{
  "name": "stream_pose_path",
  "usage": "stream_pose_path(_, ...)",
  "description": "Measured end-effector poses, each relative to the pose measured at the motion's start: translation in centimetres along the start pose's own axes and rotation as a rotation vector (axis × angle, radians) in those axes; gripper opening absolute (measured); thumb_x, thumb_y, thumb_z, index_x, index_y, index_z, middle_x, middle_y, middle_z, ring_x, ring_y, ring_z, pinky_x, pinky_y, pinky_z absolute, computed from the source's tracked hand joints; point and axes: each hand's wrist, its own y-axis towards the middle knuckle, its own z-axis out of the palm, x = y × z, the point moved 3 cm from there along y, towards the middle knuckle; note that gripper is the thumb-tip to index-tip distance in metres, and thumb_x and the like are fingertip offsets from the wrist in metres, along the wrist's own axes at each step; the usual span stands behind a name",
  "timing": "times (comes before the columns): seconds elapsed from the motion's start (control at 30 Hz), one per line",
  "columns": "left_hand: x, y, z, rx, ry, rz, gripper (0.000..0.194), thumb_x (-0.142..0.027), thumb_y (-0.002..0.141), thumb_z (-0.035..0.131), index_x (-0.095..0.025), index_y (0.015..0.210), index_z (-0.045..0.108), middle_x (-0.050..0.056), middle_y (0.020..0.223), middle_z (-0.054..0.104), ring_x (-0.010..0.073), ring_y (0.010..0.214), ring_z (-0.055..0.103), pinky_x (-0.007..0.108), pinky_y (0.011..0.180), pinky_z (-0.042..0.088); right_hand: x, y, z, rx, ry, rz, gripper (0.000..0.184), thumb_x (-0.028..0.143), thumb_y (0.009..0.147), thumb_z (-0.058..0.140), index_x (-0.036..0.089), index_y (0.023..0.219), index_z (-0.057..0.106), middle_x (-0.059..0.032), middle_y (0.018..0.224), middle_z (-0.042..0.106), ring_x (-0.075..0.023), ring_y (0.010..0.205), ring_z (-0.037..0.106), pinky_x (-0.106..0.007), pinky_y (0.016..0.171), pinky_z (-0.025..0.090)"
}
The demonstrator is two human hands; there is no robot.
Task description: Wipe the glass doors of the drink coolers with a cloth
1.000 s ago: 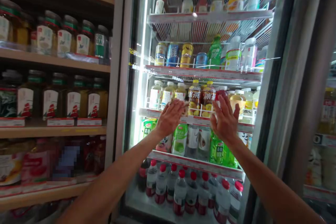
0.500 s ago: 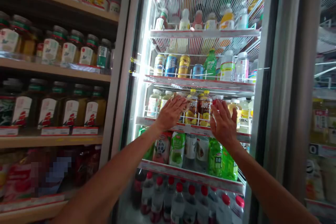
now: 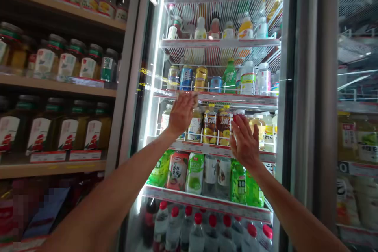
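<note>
My left hand (image 3: 181,114) lies against the glass door of a lit drinks fridge, fingers extended and pressing a small pale cloth (image 3: 195,100). Most of the cloth is hidden under the palm and fingers, so its shape is unclear. Lower and to the right, my right hand (image 3: 245,141) rests against the same glass door (image 3: 203,184) with its fingers outstretched; nothing shows in it. Behind the glass, between the two hands, stand iced tea bottles (image 3: 210,125) with yellow caps. A milk tea bottle (image 3: 195,126) is just right of my left hand.
Wooden shelves (image 3: 53,163) with rows of bottles stand on the left. A metal frame (image 3: 308,86) separates this door from another fridge section on the right. Inside, cans (image 3: 201,78) fill the shelf above; red-capped bottles (image 3: 197,230) stand at the bottom.
My left hand has slid upward on the glass with the cloth, to the edge of the can shelf. My right hand stays at about the same bottles. The view has shifted slightly.
</note>
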Motion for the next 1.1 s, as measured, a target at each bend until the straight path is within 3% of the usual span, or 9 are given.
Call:
stream_pose_path(0.1, -2.8, 0.7, 0.3, 0.237, -0.031, 0.336, 0.045, -0.02, 0.084, 0.038, -0.021, 0.129, 0.04, 0.002, 0.139, 0.04, 0.0168, 0.134, 0.024, 0.038, 0.111, 0.024, -0.1, -0.1, 0.0, -0.01, 0.001, -0.006, 0.061, 0.021, 0.083, 0.044, 0.025, 0.139, 0.022, -0.0056, 0.143, 0.034, -0.0226, 0.133, 0.028, -0.048, 0.109, 0.015)
stream_pose_path(0.17, -2.3, 1.5, 0.0, 0.289, -0.037, 0.404, 0.043, -0.022, 0.085, 0.037, -0.02, 0.128, 0.042, 0.003, 0.139, 0.04, 0.0167, 0.134, 0.023, 0.038, 0.112, 0.023, -0.2, -0.1, 0.0, -0.016, 0.0, -0.005, 0.06, 0.022, 0.083, 0.043, 0.025, 0.139, 0.022, -0.0055, 0.143, 0.034, -0.0224, 0.133, 0.027, -0.048, 0.109, 0.016)
stream_pose_path(0.33, 4.5, 3.3, -1.5, 0.101, -0.065, 0.048, 0.039, -0.026, 0.083, 0.042, -0.017, 0.121, 0.047, 0.002, 0.136, 0.043, 0.0174, 0.131, 0.029, 0.037, 0.113, 0.023, -0.2, -0.1, 0.0, -0.025, 0.001, -0.006, 0.061, 0.021, 0.082, 0.044, 0.024, 0.139, 0.023, -0.0058, 0.142, 0.036, -0.0221, 0.133, 0.028, -0.047, 0.109, 0.017)
stream_pose_path(0.47, 8.1, 3.5, -2.1, -0.181, -0.006, -0.306, 0.046, -0.024, 0.088, 0.03, 0.003, 0.125, 0.036, 0.017, 0.141, 0.032, 0.0296, 0.133, 0.02, 0.054, 0.112, 0.012, -0.2, -0.1, 0.0, -0.035, -0.005, -0.004, 0.06, 0.02, 0.083, 0.044, 0.023, 0.139, 0.023, -0.0066, 0.141, 0.038, -0.0221, 0.133, 0.028, -0.048, 0.109, 0.019)
stream_pose_path(0.6, 4.7, 3.8, -0.4, -0.212, -0.002, -0.336, 0.047, -0.024, 0.086, 0.032, 0.002, 0.124, 0.039, 0.019, 0.137, 0.037, 0.03, 0.132, 0.025, 0.055, 0.111, 0.016, -0.1, -0.1, 0.1, -0.032, 0.015, -0.01, 0.062, 0.021, 0.082, 0.045, 0.025, 0.14, 0.021, -0.0058, 0.141, 0.037, -0.0232, 0.134, 0.027, -0.049, 0.109, 0.019)
stream_pose_path(0.73, -1.0, 4.1, 1.6, -0.056, -0.056, -0.059, 0.044, -0.025, 0.083, 0.038, -0.016, 0.126, 0.044, 0.005, 0.138, 0.041, 0.0216, 0.133, 0.026, 0.044, 0.111, 0.025, -0.1, 0.0, 0.1, -0.039, 0.021, -0.009, 0.063, 0.021, 0.083, 0.045, 0.025, 0.14, 0.019, -0.0057, 0.142, 0.036, -0.0231, 0.134, 0.026, -0.049, 0.109, 0.019)
stream_pose_path(0.83, -1.7, 4.3, 1.6, 0.061, -0.1, 0.1, 0.042, -0.023, 0.083, 0.038, -0.017, 0.125, 0.045, 0.004, 0.138, 0.041, 0.0207, 0.134, 0.025, 0.043, 0.111, 0.025, -0.1, 0.1, 0.0, -0.034, 0.012, -0.017, 0.062, 0.02, 0.083, 0.044, 0.025, 0.14, 0.02, -0.0058, 0.142, 0.036, -0.0228, 0.134, 0.026, -0.049, 0.109, 0.019)
stream_pose_path(1.0, 3.3, 5.0, -0.2, -0.097, -0.077, -0.342, 0.043, -0.023, 0.085, 0.039, -0.005, 0.124, 0.042, 0.014, 0.14, 0.036, 0.0249, 0.134, 0.02, 0.047, 0.114, 0.013, -0.4, -0.4, 0.1, -0.033, 0.015, -0.021, 0.061, 0.019, 0.083, 0.043, 0.024, 0.14, 0.021, -0.0065, 0.141, 0.038, -0.0227, 0.134, 0.027, -0.049, 0.109, 0.019)
stream_pose_path(1.1, 2.8, 5.0, 0.2, -0.131, -0.075, -0.434, 0.047, -0.03, 0.089, 0.034, -0.004, 0.128, 0.036, 0.018, 0.143, 0.028, 0.0287, 0.136, 0.014, 0.055, 0.111, 0.009, -0.1, 0.0, -0.1, -0.04, 0.025, -0.007, 0.06, 0.02, 0.083, 0.043, 0.025, 0.139, 0.023, -0.0063, 0.141, 0.037, -0.0232, 0.133, 0.027, -0.051, 0.109, 0.019)
